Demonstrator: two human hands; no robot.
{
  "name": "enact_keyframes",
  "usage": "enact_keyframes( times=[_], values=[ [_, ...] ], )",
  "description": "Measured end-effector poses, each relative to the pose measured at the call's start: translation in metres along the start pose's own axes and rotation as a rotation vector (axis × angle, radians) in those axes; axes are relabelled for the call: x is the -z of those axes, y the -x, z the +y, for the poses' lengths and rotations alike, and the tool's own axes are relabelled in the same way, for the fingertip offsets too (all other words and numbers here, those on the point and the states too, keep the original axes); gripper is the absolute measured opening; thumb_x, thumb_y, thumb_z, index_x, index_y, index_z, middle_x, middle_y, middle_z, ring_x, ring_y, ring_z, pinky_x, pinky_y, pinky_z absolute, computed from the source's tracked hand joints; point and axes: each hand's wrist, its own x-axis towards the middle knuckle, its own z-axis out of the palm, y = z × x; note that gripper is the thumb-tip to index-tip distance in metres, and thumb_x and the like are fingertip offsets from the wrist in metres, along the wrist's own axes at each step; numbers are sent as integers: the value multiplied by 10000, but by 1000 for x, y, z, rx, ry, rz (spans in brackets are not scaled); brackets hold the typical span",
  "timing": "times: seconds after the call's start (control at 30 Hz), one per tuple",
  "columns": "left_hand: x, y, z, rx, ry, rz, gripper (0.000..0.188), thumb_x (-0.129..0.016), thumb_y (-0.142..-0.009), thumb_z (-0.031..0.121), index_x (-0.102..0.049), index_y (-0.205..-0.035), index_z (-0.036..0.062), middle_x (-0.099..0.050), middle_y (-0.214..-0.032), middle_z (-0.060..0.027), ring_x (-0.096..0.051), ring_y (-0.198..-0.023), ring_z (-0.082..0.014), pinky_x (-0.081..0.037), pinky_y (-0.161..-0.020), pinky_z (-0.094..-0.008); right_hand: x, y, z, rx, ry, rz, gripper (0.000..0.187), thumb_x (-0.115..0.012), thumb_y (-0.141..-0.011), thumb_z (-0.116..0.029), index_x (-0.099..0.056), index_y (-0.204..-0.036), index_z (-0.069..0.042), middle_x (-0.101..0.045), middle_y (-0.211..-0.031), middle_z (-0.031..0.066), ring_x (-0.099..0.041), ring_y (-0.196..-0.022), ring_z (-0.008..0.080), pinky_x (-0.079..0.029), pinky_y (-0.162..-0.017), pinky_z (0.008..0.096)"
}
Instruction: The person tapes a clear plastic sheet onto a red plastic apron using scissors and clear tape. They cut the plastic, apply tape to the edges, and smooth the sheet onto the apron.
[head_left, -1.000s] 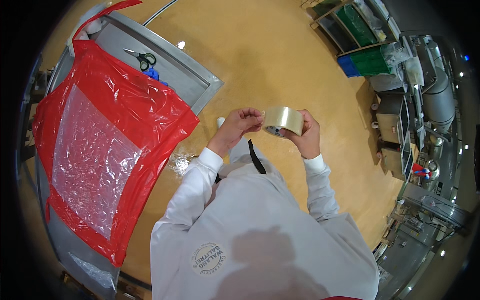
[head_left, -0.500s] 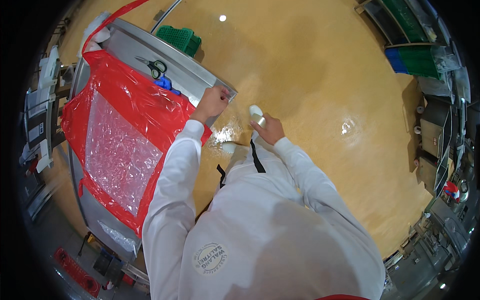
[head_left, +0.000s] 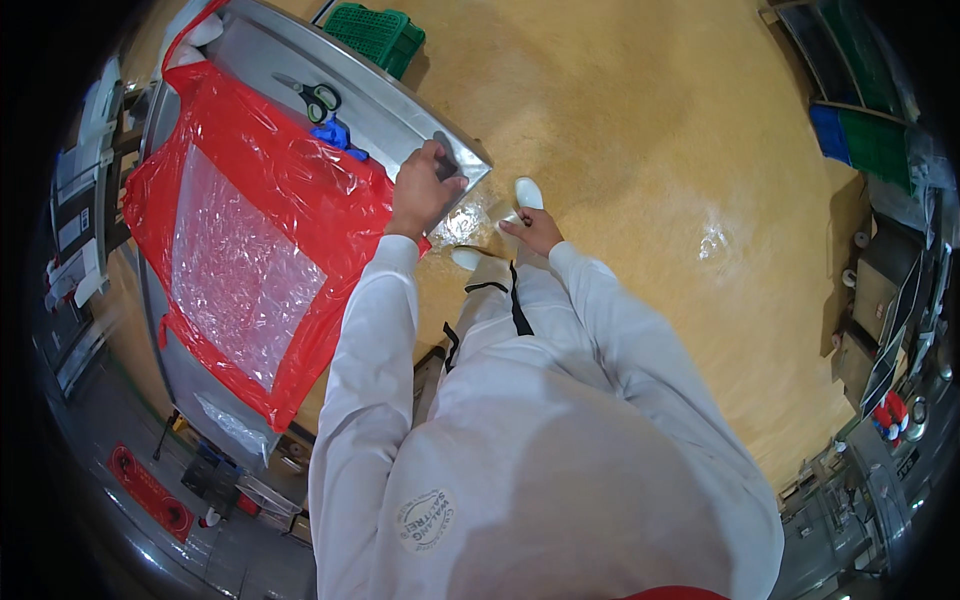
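Note:
My left hand (head_left: pixel 424 186) rests on the near corner of a steel table (head_left: pixel 405 112), its fingers curled over a small dark thing that I cannot make out. My right hand (head_left: pixel 530 231) hangs by my side over the yellow floor, close to my white shoe (head_left: pixel 527 191), with nothing visible in it. The tape roll is not in sight. A large red plastic bag (head_left: pixel 262 165) with a clear bubble-wrap panel (head_left: pixel 235 270) lies spread over the table, just left of my left hand.
Scissors (head_left: pixel 316 98) and a blue item (head_left: pixel 335 134) lie on the table beyond the bag. A green crate (head_left: pixel 376 30) stands behind the table. Blue and green crates (head_left: pixel 860 135) and machinery line the right side. Shelving stands at the far left.
Both hands held a tape roll before my chest a second ago. Since then I turned to the table, my left hand reached its corner, my right hand dropped, and the roll left sight.

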Motion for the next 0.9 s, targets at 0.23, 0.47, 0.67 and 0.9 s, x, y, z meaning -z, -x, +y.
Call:
enact_keyframes(
  times=[0.23,0.47,0.67,0.9],
  values=[
    [-10,13,-26,-3,-49,64,455,-767,-765,423,-623,-968,42,-665,-867,-157,-643,-801,-365,-494,-698,-449,4,-61,38,102,-170,-91,345,-797,-815,-266,-674,-1021,-18,-695,-912,41,-619,-837,151,-488,-805,324],
    [-7,149,-68,102,72,452,251,-725,-846,233,-671,-962,17,-669,-831,-170,-640,-762,-364,-497,-706,-451,3,-94,58,48,-43,30,684,-838,-763,-271,-540,-1340,-58,-586,-1313,98,-570,-1186,253,-470,-996,369],
    [13,373,-169,725,345,666,256,-709,-868,234,-667,-978,6,-674,-929,-182,-633,-899,-347,-493,-799,-428,-27,-38,22,344,-14,677,299,-752,-838,-126,-576,-1064,-41,-606,-1056,62,-561,-976,190,-484,-839,328],
    [112,429,-351,464,-38,533,502,-546,-964,352,-514,-1348,31,-526,-1355,-189,-463,-1285,-339,-335,-1095,-459,-364,63,-216,1136,761,-341,377,-628,-915,-281,-614,-1218,-58,-607,-1260,132,-518,-1230,322,-347,-1087,479]
  ],
)
